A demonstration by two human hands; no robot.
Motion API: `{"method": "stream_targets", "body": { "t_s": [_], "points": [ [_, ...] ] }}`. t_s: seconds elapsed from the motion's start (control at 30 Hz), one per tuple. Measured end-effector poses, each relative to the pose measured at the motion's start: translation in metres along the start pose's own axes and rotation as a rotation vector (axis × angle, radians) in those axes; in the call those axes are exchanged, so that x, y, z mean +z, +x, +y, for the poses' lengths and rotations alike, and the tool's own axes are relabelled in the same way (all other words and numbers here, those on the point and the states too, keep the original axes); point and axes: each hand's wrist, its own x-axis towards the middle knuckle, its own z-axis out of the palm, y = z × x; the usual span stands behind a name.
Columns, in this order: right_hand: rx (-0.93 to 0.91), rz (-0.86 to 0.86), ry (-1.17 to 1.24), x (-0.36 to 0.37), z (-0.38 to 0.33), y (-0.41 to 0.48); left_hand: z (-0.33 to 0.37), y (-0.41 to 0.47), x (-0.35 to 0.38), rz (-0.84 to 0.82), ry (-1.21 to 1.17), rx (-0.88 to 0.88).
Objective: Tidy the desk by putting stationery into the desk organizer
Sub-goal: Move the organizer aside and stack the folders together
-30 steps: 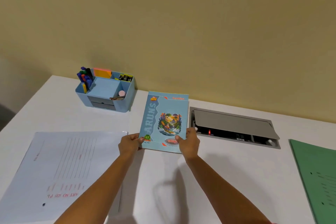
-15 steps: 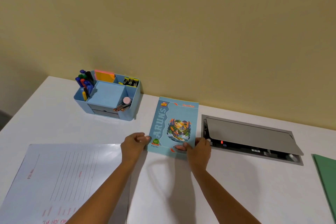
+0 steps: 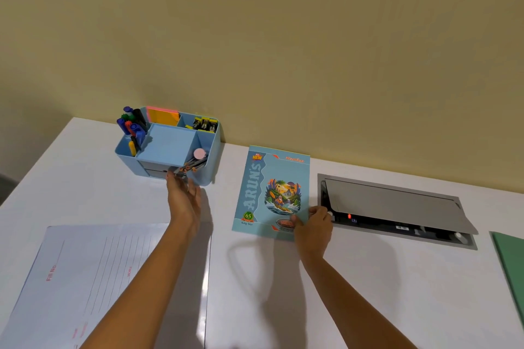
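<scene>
A light blue desk organizer (image 3: 211, 147) stands at the back left of the white desk, near the wall. It holds markers (image 3: 131, 123), orange sticky notes (image 3: 164, 117), binder clips (image 3: 204, 123) and pencils (image 3: 192, 165). My left hand (image 3: 183, 197) reaches to its front, fingers straight, tips touching the organizer's lower front by the drawer. A blue notebook (image 3: 268, 187) marked ARUNS lies flat to the right of the organizer. My right hand (image 3: 312, 228) pinches its lower right corner, thumb on the cover.
A lined white form (image 3: 85, 278) lies at the front left. A grey cable hatch (image 3: 394, 207) with its lid ajar is set into the desk right of the notebook. A green folder (image 3: 511, 263) shows at the right edge. The wall runs close behind.
My left hand has let go of the notebook's lower left corner and moved up and left to the organizer's front. The right hand stays on the notebook.
</scene>
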Motion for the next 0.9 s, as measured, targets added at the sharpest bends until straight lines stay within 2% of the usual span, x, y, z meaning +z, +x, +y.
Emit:
{"method": "stream_targets", "body": {
  "t_s": [0.13, 0.27, 0.4, 0.5, 0.6, 0.67, 0.77, 0.83, 0.9],
  "points": [
    [0.011, 0.004, 0.018, -0.001, -0.001, -0.001, 0.005, -0.004, -0.003, -0.002, 0.020, -0.029],
    [-0.028, 0.024, 0.155, 0.000, -0.003, -0.017, 0.006, -0.018, -0.018, 0.040, 0.115, -0.063],
    [-0.231, 0.013, 0.244, 0.005, -0.010, -0.051, 0.005, -0.052, -0.044, 0.135, 0.188, -0.075],
    [-0.474, -0.032, 0.255, 0.014, -0.018, -0.079, -0.001, -0.081, -0.079, 0.333, 0.378, 0.049],
    [-0.598, -0.262, 0.160, 0.027, -0.029, -0.097, -0.005, -0.107, -0.110, 0.491, 0.517, 0.178],
    [-0.685, -0.414, 0.055, 0.038, -0.038, -0.105, -0.004, -0.119, -0.125, 0.520, 0.575, 0.242],
    [-0.785, -0.547, -0.092, 0.053, -0.056, -0.113, -0.007, -0.134, -0.143, 0.605, 0.677, 0.319],
    [-0.737, -0.636, -0.187, 0.063, -0.067, -0.113, -0.012, -0.144, -0.152, 0.781, 0.760, 0.293],
    [-0.700, -0.709, -0.260, 0.072, -0.079, -0.110, -0.014, -0.152, -0.160, 0.921, 0.736, 0.169]
  ]
}}
